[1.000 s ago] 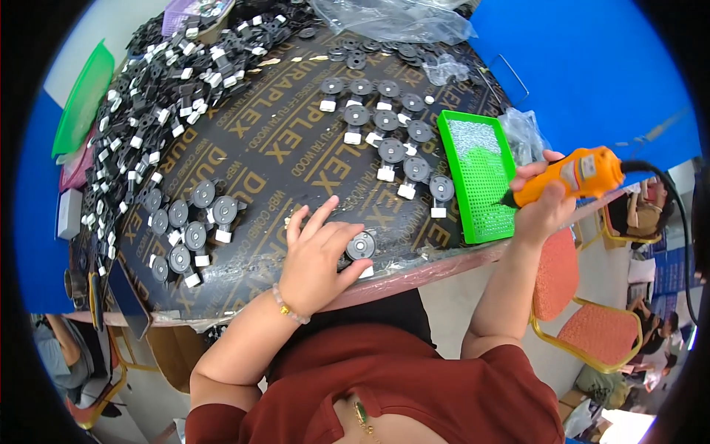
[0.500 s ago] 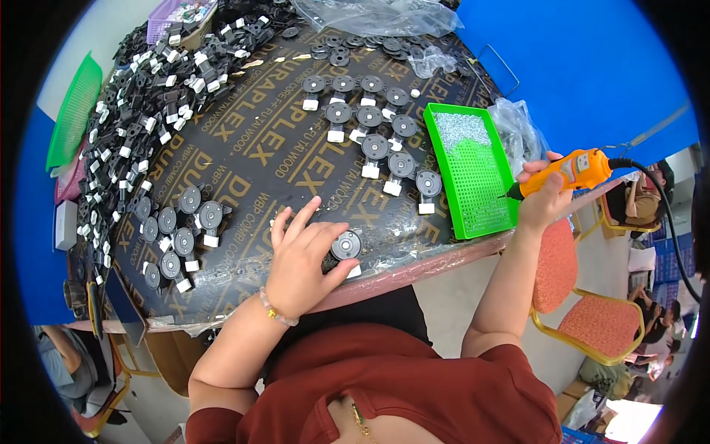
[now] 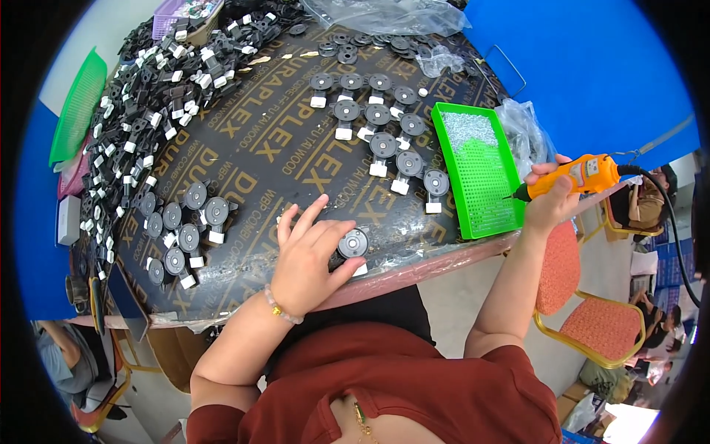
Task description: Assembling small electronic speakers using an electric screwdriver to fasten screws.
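At the near table edge (image 3: 423, 268), I am curving the left hand (image 3: 305, 260) around a black wheel (image 3: 353, 243), fingers spread, while the right hand (image 3: 549, 206) is gripping an orange screwdriver (image 3: 584, 175), whose dipping tip could scatter the green tray's (image 3: 481, 203) silver pieces (image 3: 472, 127).

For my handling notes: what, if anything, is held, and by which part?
The right grip holds the orange corded tool by the front of its body. Whether the left grip holds the black disc beside it cannot be told.
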Demonstrator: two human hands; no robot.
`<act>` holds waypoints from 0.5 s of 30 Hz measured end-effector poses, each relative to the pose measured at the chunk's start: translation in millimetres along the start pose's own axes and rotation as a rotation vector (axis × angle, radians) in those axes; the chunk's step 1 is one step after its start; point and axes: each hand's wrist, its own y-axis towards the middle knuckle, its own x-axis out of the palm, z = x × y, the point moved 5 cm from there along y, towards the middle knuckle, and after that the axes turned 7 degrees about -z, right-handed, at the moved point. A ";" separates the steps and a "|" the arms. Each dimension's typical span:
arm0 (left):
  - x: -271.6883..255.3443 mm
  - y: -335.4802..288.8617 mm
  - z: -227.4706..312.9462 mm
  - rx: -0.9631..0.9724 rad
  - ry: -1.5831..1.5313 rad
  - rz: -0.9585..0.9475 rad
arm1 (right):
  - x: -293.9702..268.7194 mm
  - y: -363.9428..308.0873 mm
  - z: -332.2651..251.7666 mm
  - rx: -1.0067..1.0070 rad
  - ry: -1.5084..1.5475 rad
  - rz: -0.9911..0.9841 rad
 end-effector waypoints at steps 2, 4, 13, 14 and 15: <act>0.6 0.3 -1.2 0.001 -0.003 0.002 | 1.0 0.1 -5.9 -0.001 -0.009 0.008; 0.9 -1.8 -2.8 -0.004 0.010 -0.020 | 5.4 -0.7 -21.2 -0.009 0.099 0.037; -7.2 -2.1 -1.7 0.048 -0.030 0.018 | 133.8 -57.9 -101.2 -0.020 0.844 -0.487; -8.9 -2.0 -1.2 0.057 -0.049 0.053 | 146.6 -66.0 -102.8 0.022 0.892 -0.527; -10.2 -2.5 -2.0 0.065 -0.052 0.048 | 157.6 -71.4 -105.9 0.089 0.930 -0.545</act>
